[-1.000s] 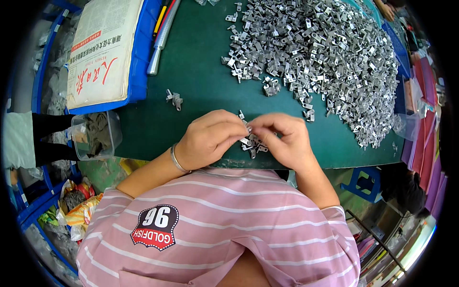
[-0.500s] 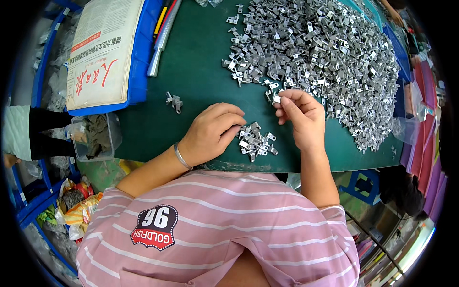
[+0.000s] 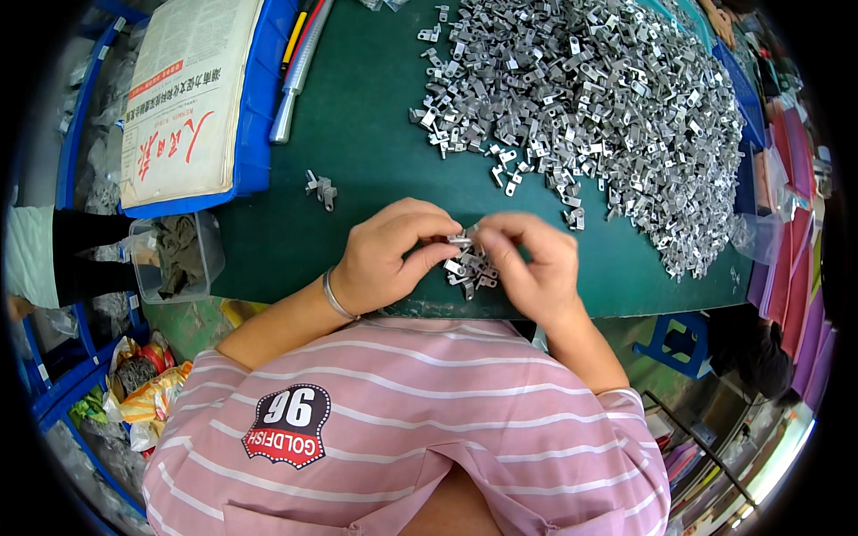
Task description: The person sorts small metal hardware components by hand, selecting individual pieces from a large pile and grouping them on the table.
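Metal pc btwn hands

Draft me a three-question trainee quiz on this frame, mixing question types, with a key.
1. Multiple choice: where is the large pile of metal brackets?
a) in the clear plastic box
b) on the right part of the green table
c) on the floor

2. True or false: the left hand pinches a small metal piece.

3. Fill in the colour: the plastic tray with the newspaper is ____.

Key: 1 b; 2 true; 3 blue.
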A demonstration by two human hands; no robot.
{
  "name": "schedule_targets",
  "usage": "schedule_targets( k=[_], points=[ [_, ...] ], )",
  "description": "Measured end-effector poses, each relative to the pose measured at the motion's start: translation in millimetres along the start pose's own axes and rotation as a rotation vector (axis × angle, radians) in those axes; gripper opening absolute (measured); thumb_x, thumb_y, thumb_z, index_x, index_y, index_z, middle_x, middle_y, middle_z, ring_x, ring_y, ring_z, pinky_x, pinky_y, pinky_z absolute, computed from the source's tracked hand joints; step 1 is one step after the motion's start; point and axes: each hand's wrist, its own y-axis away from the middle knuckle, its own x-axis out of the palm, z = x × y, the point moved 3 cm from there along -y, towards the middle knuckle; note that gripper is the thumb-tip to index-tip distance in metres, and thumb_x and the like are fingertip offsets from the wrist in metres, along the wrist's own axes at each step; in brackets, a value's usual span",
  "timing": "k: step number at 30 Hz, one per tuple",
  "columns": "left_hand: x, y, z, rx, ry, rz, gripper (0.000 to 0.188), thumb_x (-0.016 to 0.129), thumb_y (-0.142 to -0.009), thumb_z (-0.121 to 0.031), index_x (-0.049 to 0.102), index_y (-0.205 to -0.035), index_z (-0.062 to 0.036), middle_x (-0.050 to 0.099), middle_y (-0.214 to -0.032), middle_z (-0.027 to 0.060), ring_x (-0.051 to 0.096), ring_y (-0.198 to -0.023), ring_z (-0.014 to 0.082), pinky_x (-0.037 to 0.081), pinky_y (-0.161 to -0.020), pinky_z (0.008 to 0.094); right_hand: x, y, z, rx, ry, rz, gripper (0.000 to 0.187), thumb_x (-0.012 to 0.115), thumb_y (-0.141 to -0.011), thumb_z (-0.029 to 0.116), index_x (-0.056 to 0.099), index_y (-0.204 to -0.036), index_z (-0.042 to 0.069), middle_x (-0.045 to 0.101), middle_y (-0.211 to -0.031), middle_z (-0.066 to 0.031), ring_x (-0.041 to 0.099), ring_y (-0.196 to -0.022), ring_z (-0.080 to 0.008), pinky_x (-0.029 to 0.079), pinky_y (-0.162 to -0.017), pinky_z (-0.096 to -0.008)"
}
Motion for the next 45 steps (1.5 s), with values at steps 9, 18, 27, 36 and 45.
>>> schedule_targets(
  k=[9, 18, 27, 36, 45],
  points=[
    [2, 2, 10, -0.208, 0.193, -0.081, 0.022, 0.063, -0.084, 0.010, 0.061, -0.105, 0.0034, 0.061, -0.108, 0.0134, 0.064, -0.092, 0.0169, 0.055, -0.078, 0.0261, -8, -20, -32, -0.100, 0.528, -0.168, 0.015, 0.068, -0.078, -0.001, 0.064, -0.092, 0.003, 0.061, -0.079, -0.0114, 0.060, -0.074, -0.0304, 0.049, -0.066, -0.0382],
    [7, 4, 16, -0.263, 0.533, -0.089, 0.014, 0.054, -0.089, 0.011, 0.059, -0.101, 0.0062, 0.057, -0.111, 0.0160, 0.065, -0.094, 0.0206, 0.057, -0.081, 0.0296, -5, -3, -36, 0.447, -0.736, 0.009, 0.015, 0.060, -0.087, -0.004, 0.062, -0.102, -0.005, 0.068, -0.093, -0.0163, 0.065, -0.074, -0.0169, 0.055, -0.068, -0.0265],
    [4, 8, 19, -0.262, 0.611, -0.061, 0.014, 0.054, -0.089, 0.010, 0.058, -0.101, 0.0036, 0.061, -0.107, 0.0168, 0.065, -0.091, 0.0188, 0.056, -0.078, 0.0285, -3, 2, -34, 0.429, -0.962, 0.045, 0.014, 0.060, -0.086, -0.007, 0.062, -0.100, -0.007, 0.068, -0.096, -0.0173, 0.067, -0.081, -0.0191, 0.057, -0.074, -0.0307],
    [6, -4, 7, -0.006, 0.116, -0.005, 0.013, 0.067, -0.074, 0.007, 0.064, -0.082, -0.0032, 0.068, -0.089, 0.0084, 0.064, -0.078, 0.0211, 0.051, -0.072, 0.0305, -7, -3, -8, -0.197, 0.033, 0.142, 0.021, 0.060, -0.068, -0.013, 0.065, -0.082, 0.002, 0.068, -0.090, -0.0120, 0.065, -0.080, -0.0268, 0.052, -0.071, -0.0330],
    [3, -3, 7, -0.003, 0.000, 0.016, 0.017, 0.067, -0.070, 0.008, 0.066, -0.082, -0.0043, 0.068, -0.091, 0.0099, 0.065, -0.080, 0.0230, 0.051, -0.072, 0.0328, -25, -28, -39, -0.089, 0.456, -0.195, 0.015, 0.064, -0.079, -0.005, 0.066, -0.093, 0.000, 0.065, -0.086, -0.0096, 0.062, -0.076, -0.0219, 0.049, -0.066, -0.0315]
  ],
)
